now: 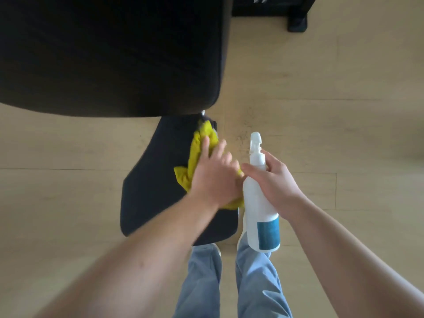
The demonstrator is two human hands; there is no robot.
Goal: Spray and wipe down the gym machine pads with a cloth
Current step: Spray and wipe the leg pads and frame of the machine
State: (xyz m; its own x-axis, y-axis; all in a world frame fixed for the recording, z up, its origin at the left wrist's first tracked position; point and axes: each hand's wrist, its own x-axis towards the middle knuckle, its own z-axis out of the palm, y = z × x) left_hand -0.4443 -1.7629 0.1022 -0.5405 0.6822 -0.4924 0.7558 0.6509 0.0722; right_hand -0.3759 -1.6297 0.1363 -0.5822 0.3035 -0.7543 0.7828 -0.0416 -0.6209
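Here, in the head view, a yellow cloth [200, 143] is being pressed against the right edge of the small black pad [156, 187] by the left hand [213, 180], its fingers [205, 148] being held straight and slightly spread. Just beside it, a white spray bottle [255, 203] is being gripped round the neck by the curled right hand [277, 182]. The small pad's far end is being hidden by a larger black pad [110, 53]. Blue trouser legs [202, 283] and a black machine foot [297, 24] are being shown on the wooden floor [344, 111].
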